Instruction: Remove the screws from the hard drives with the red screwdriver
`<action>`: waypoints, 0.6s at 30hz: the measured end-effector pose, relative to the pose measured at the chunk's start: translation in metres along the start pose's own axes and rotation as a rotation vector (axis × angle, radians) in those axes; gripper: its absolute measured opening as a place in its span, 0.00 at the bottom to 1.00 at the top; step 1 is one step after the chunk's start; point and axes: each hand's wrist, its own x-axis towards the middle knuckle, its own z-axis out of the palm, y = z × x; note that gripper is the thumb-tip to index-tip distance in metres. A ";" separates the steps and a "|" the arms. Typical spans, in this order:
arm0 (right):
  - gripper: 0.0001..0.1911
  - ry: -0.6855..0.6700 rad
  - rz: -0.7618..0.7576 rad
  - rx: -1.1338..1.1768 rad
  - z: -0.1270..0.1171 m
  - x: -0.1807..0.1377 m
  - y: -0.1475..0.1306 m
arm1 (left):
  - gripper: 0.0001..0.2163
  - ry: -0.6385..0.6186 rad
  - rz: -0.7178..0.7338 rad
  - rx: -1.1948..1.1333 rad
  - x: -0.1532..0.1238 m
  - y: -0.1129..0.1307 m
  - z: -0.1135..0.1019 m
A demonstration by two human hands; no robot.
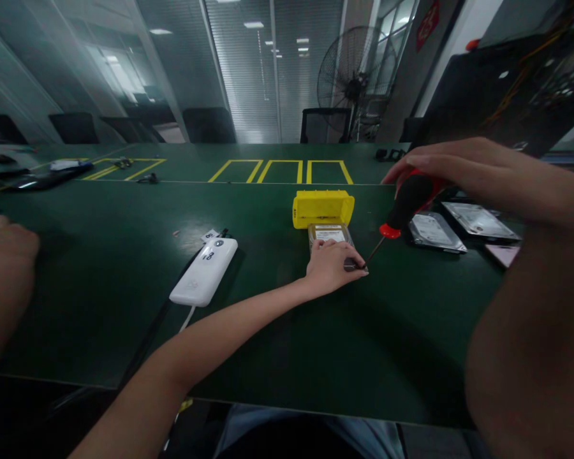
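My left hand [332,264] lies over a hard drive [329,234], gripping its near part. The drive's white label shows beyond my knuckles, and much of its body is hidden under the hand. A small dark metallic part [351,264] shows by my thumb and fingertips; I cannot tell whether it belongs to the drive. My right hand [447,166] is closed on a screwdriver [411,199] with a black and red handle. Its shaft slants down to the left, and the tip meets the area by my left fingertips. A yellow bin [323,209] stands just behind the drive.
More hard drives [437,232] lie at the right, partly behind my right arm. A white power bank [205,271] with a cable sits left of my left forearm. Another person's hand [7,261] is at the left edge. Yellow tape outlines [281,171] mark the green table's far side.
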 end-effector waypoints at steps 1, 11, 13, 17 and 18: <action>0.21 0.012 -0.019 -0.024 0.000 0.000 0.001 | 0.09 -0.003 -0.002 0.003 0.000 0.000 0.000; 0.26 0.122 -0.025 -0.347 -0.001 0.004 0.026 | 0.08 0.026 0.016 0.003 -0.001 0.001 0.001; 0.26 0.096 0.005 -0.326 -0.003 0.004 0.026 | 0.08 0.031 0.018 -0.002 0.000 0.000 0.002; 0.25 0.055 0.045 -0.263 -0.007 0.003 0.026 | 0.09 0.010 -0.002 0.010 0.001 0.000 0.001; 0.25 0.042 0.051 -0.249 -0.007 0.003 0.027 | 0.09 -0.001 -0.008 0.016 0.001 0.000 0.001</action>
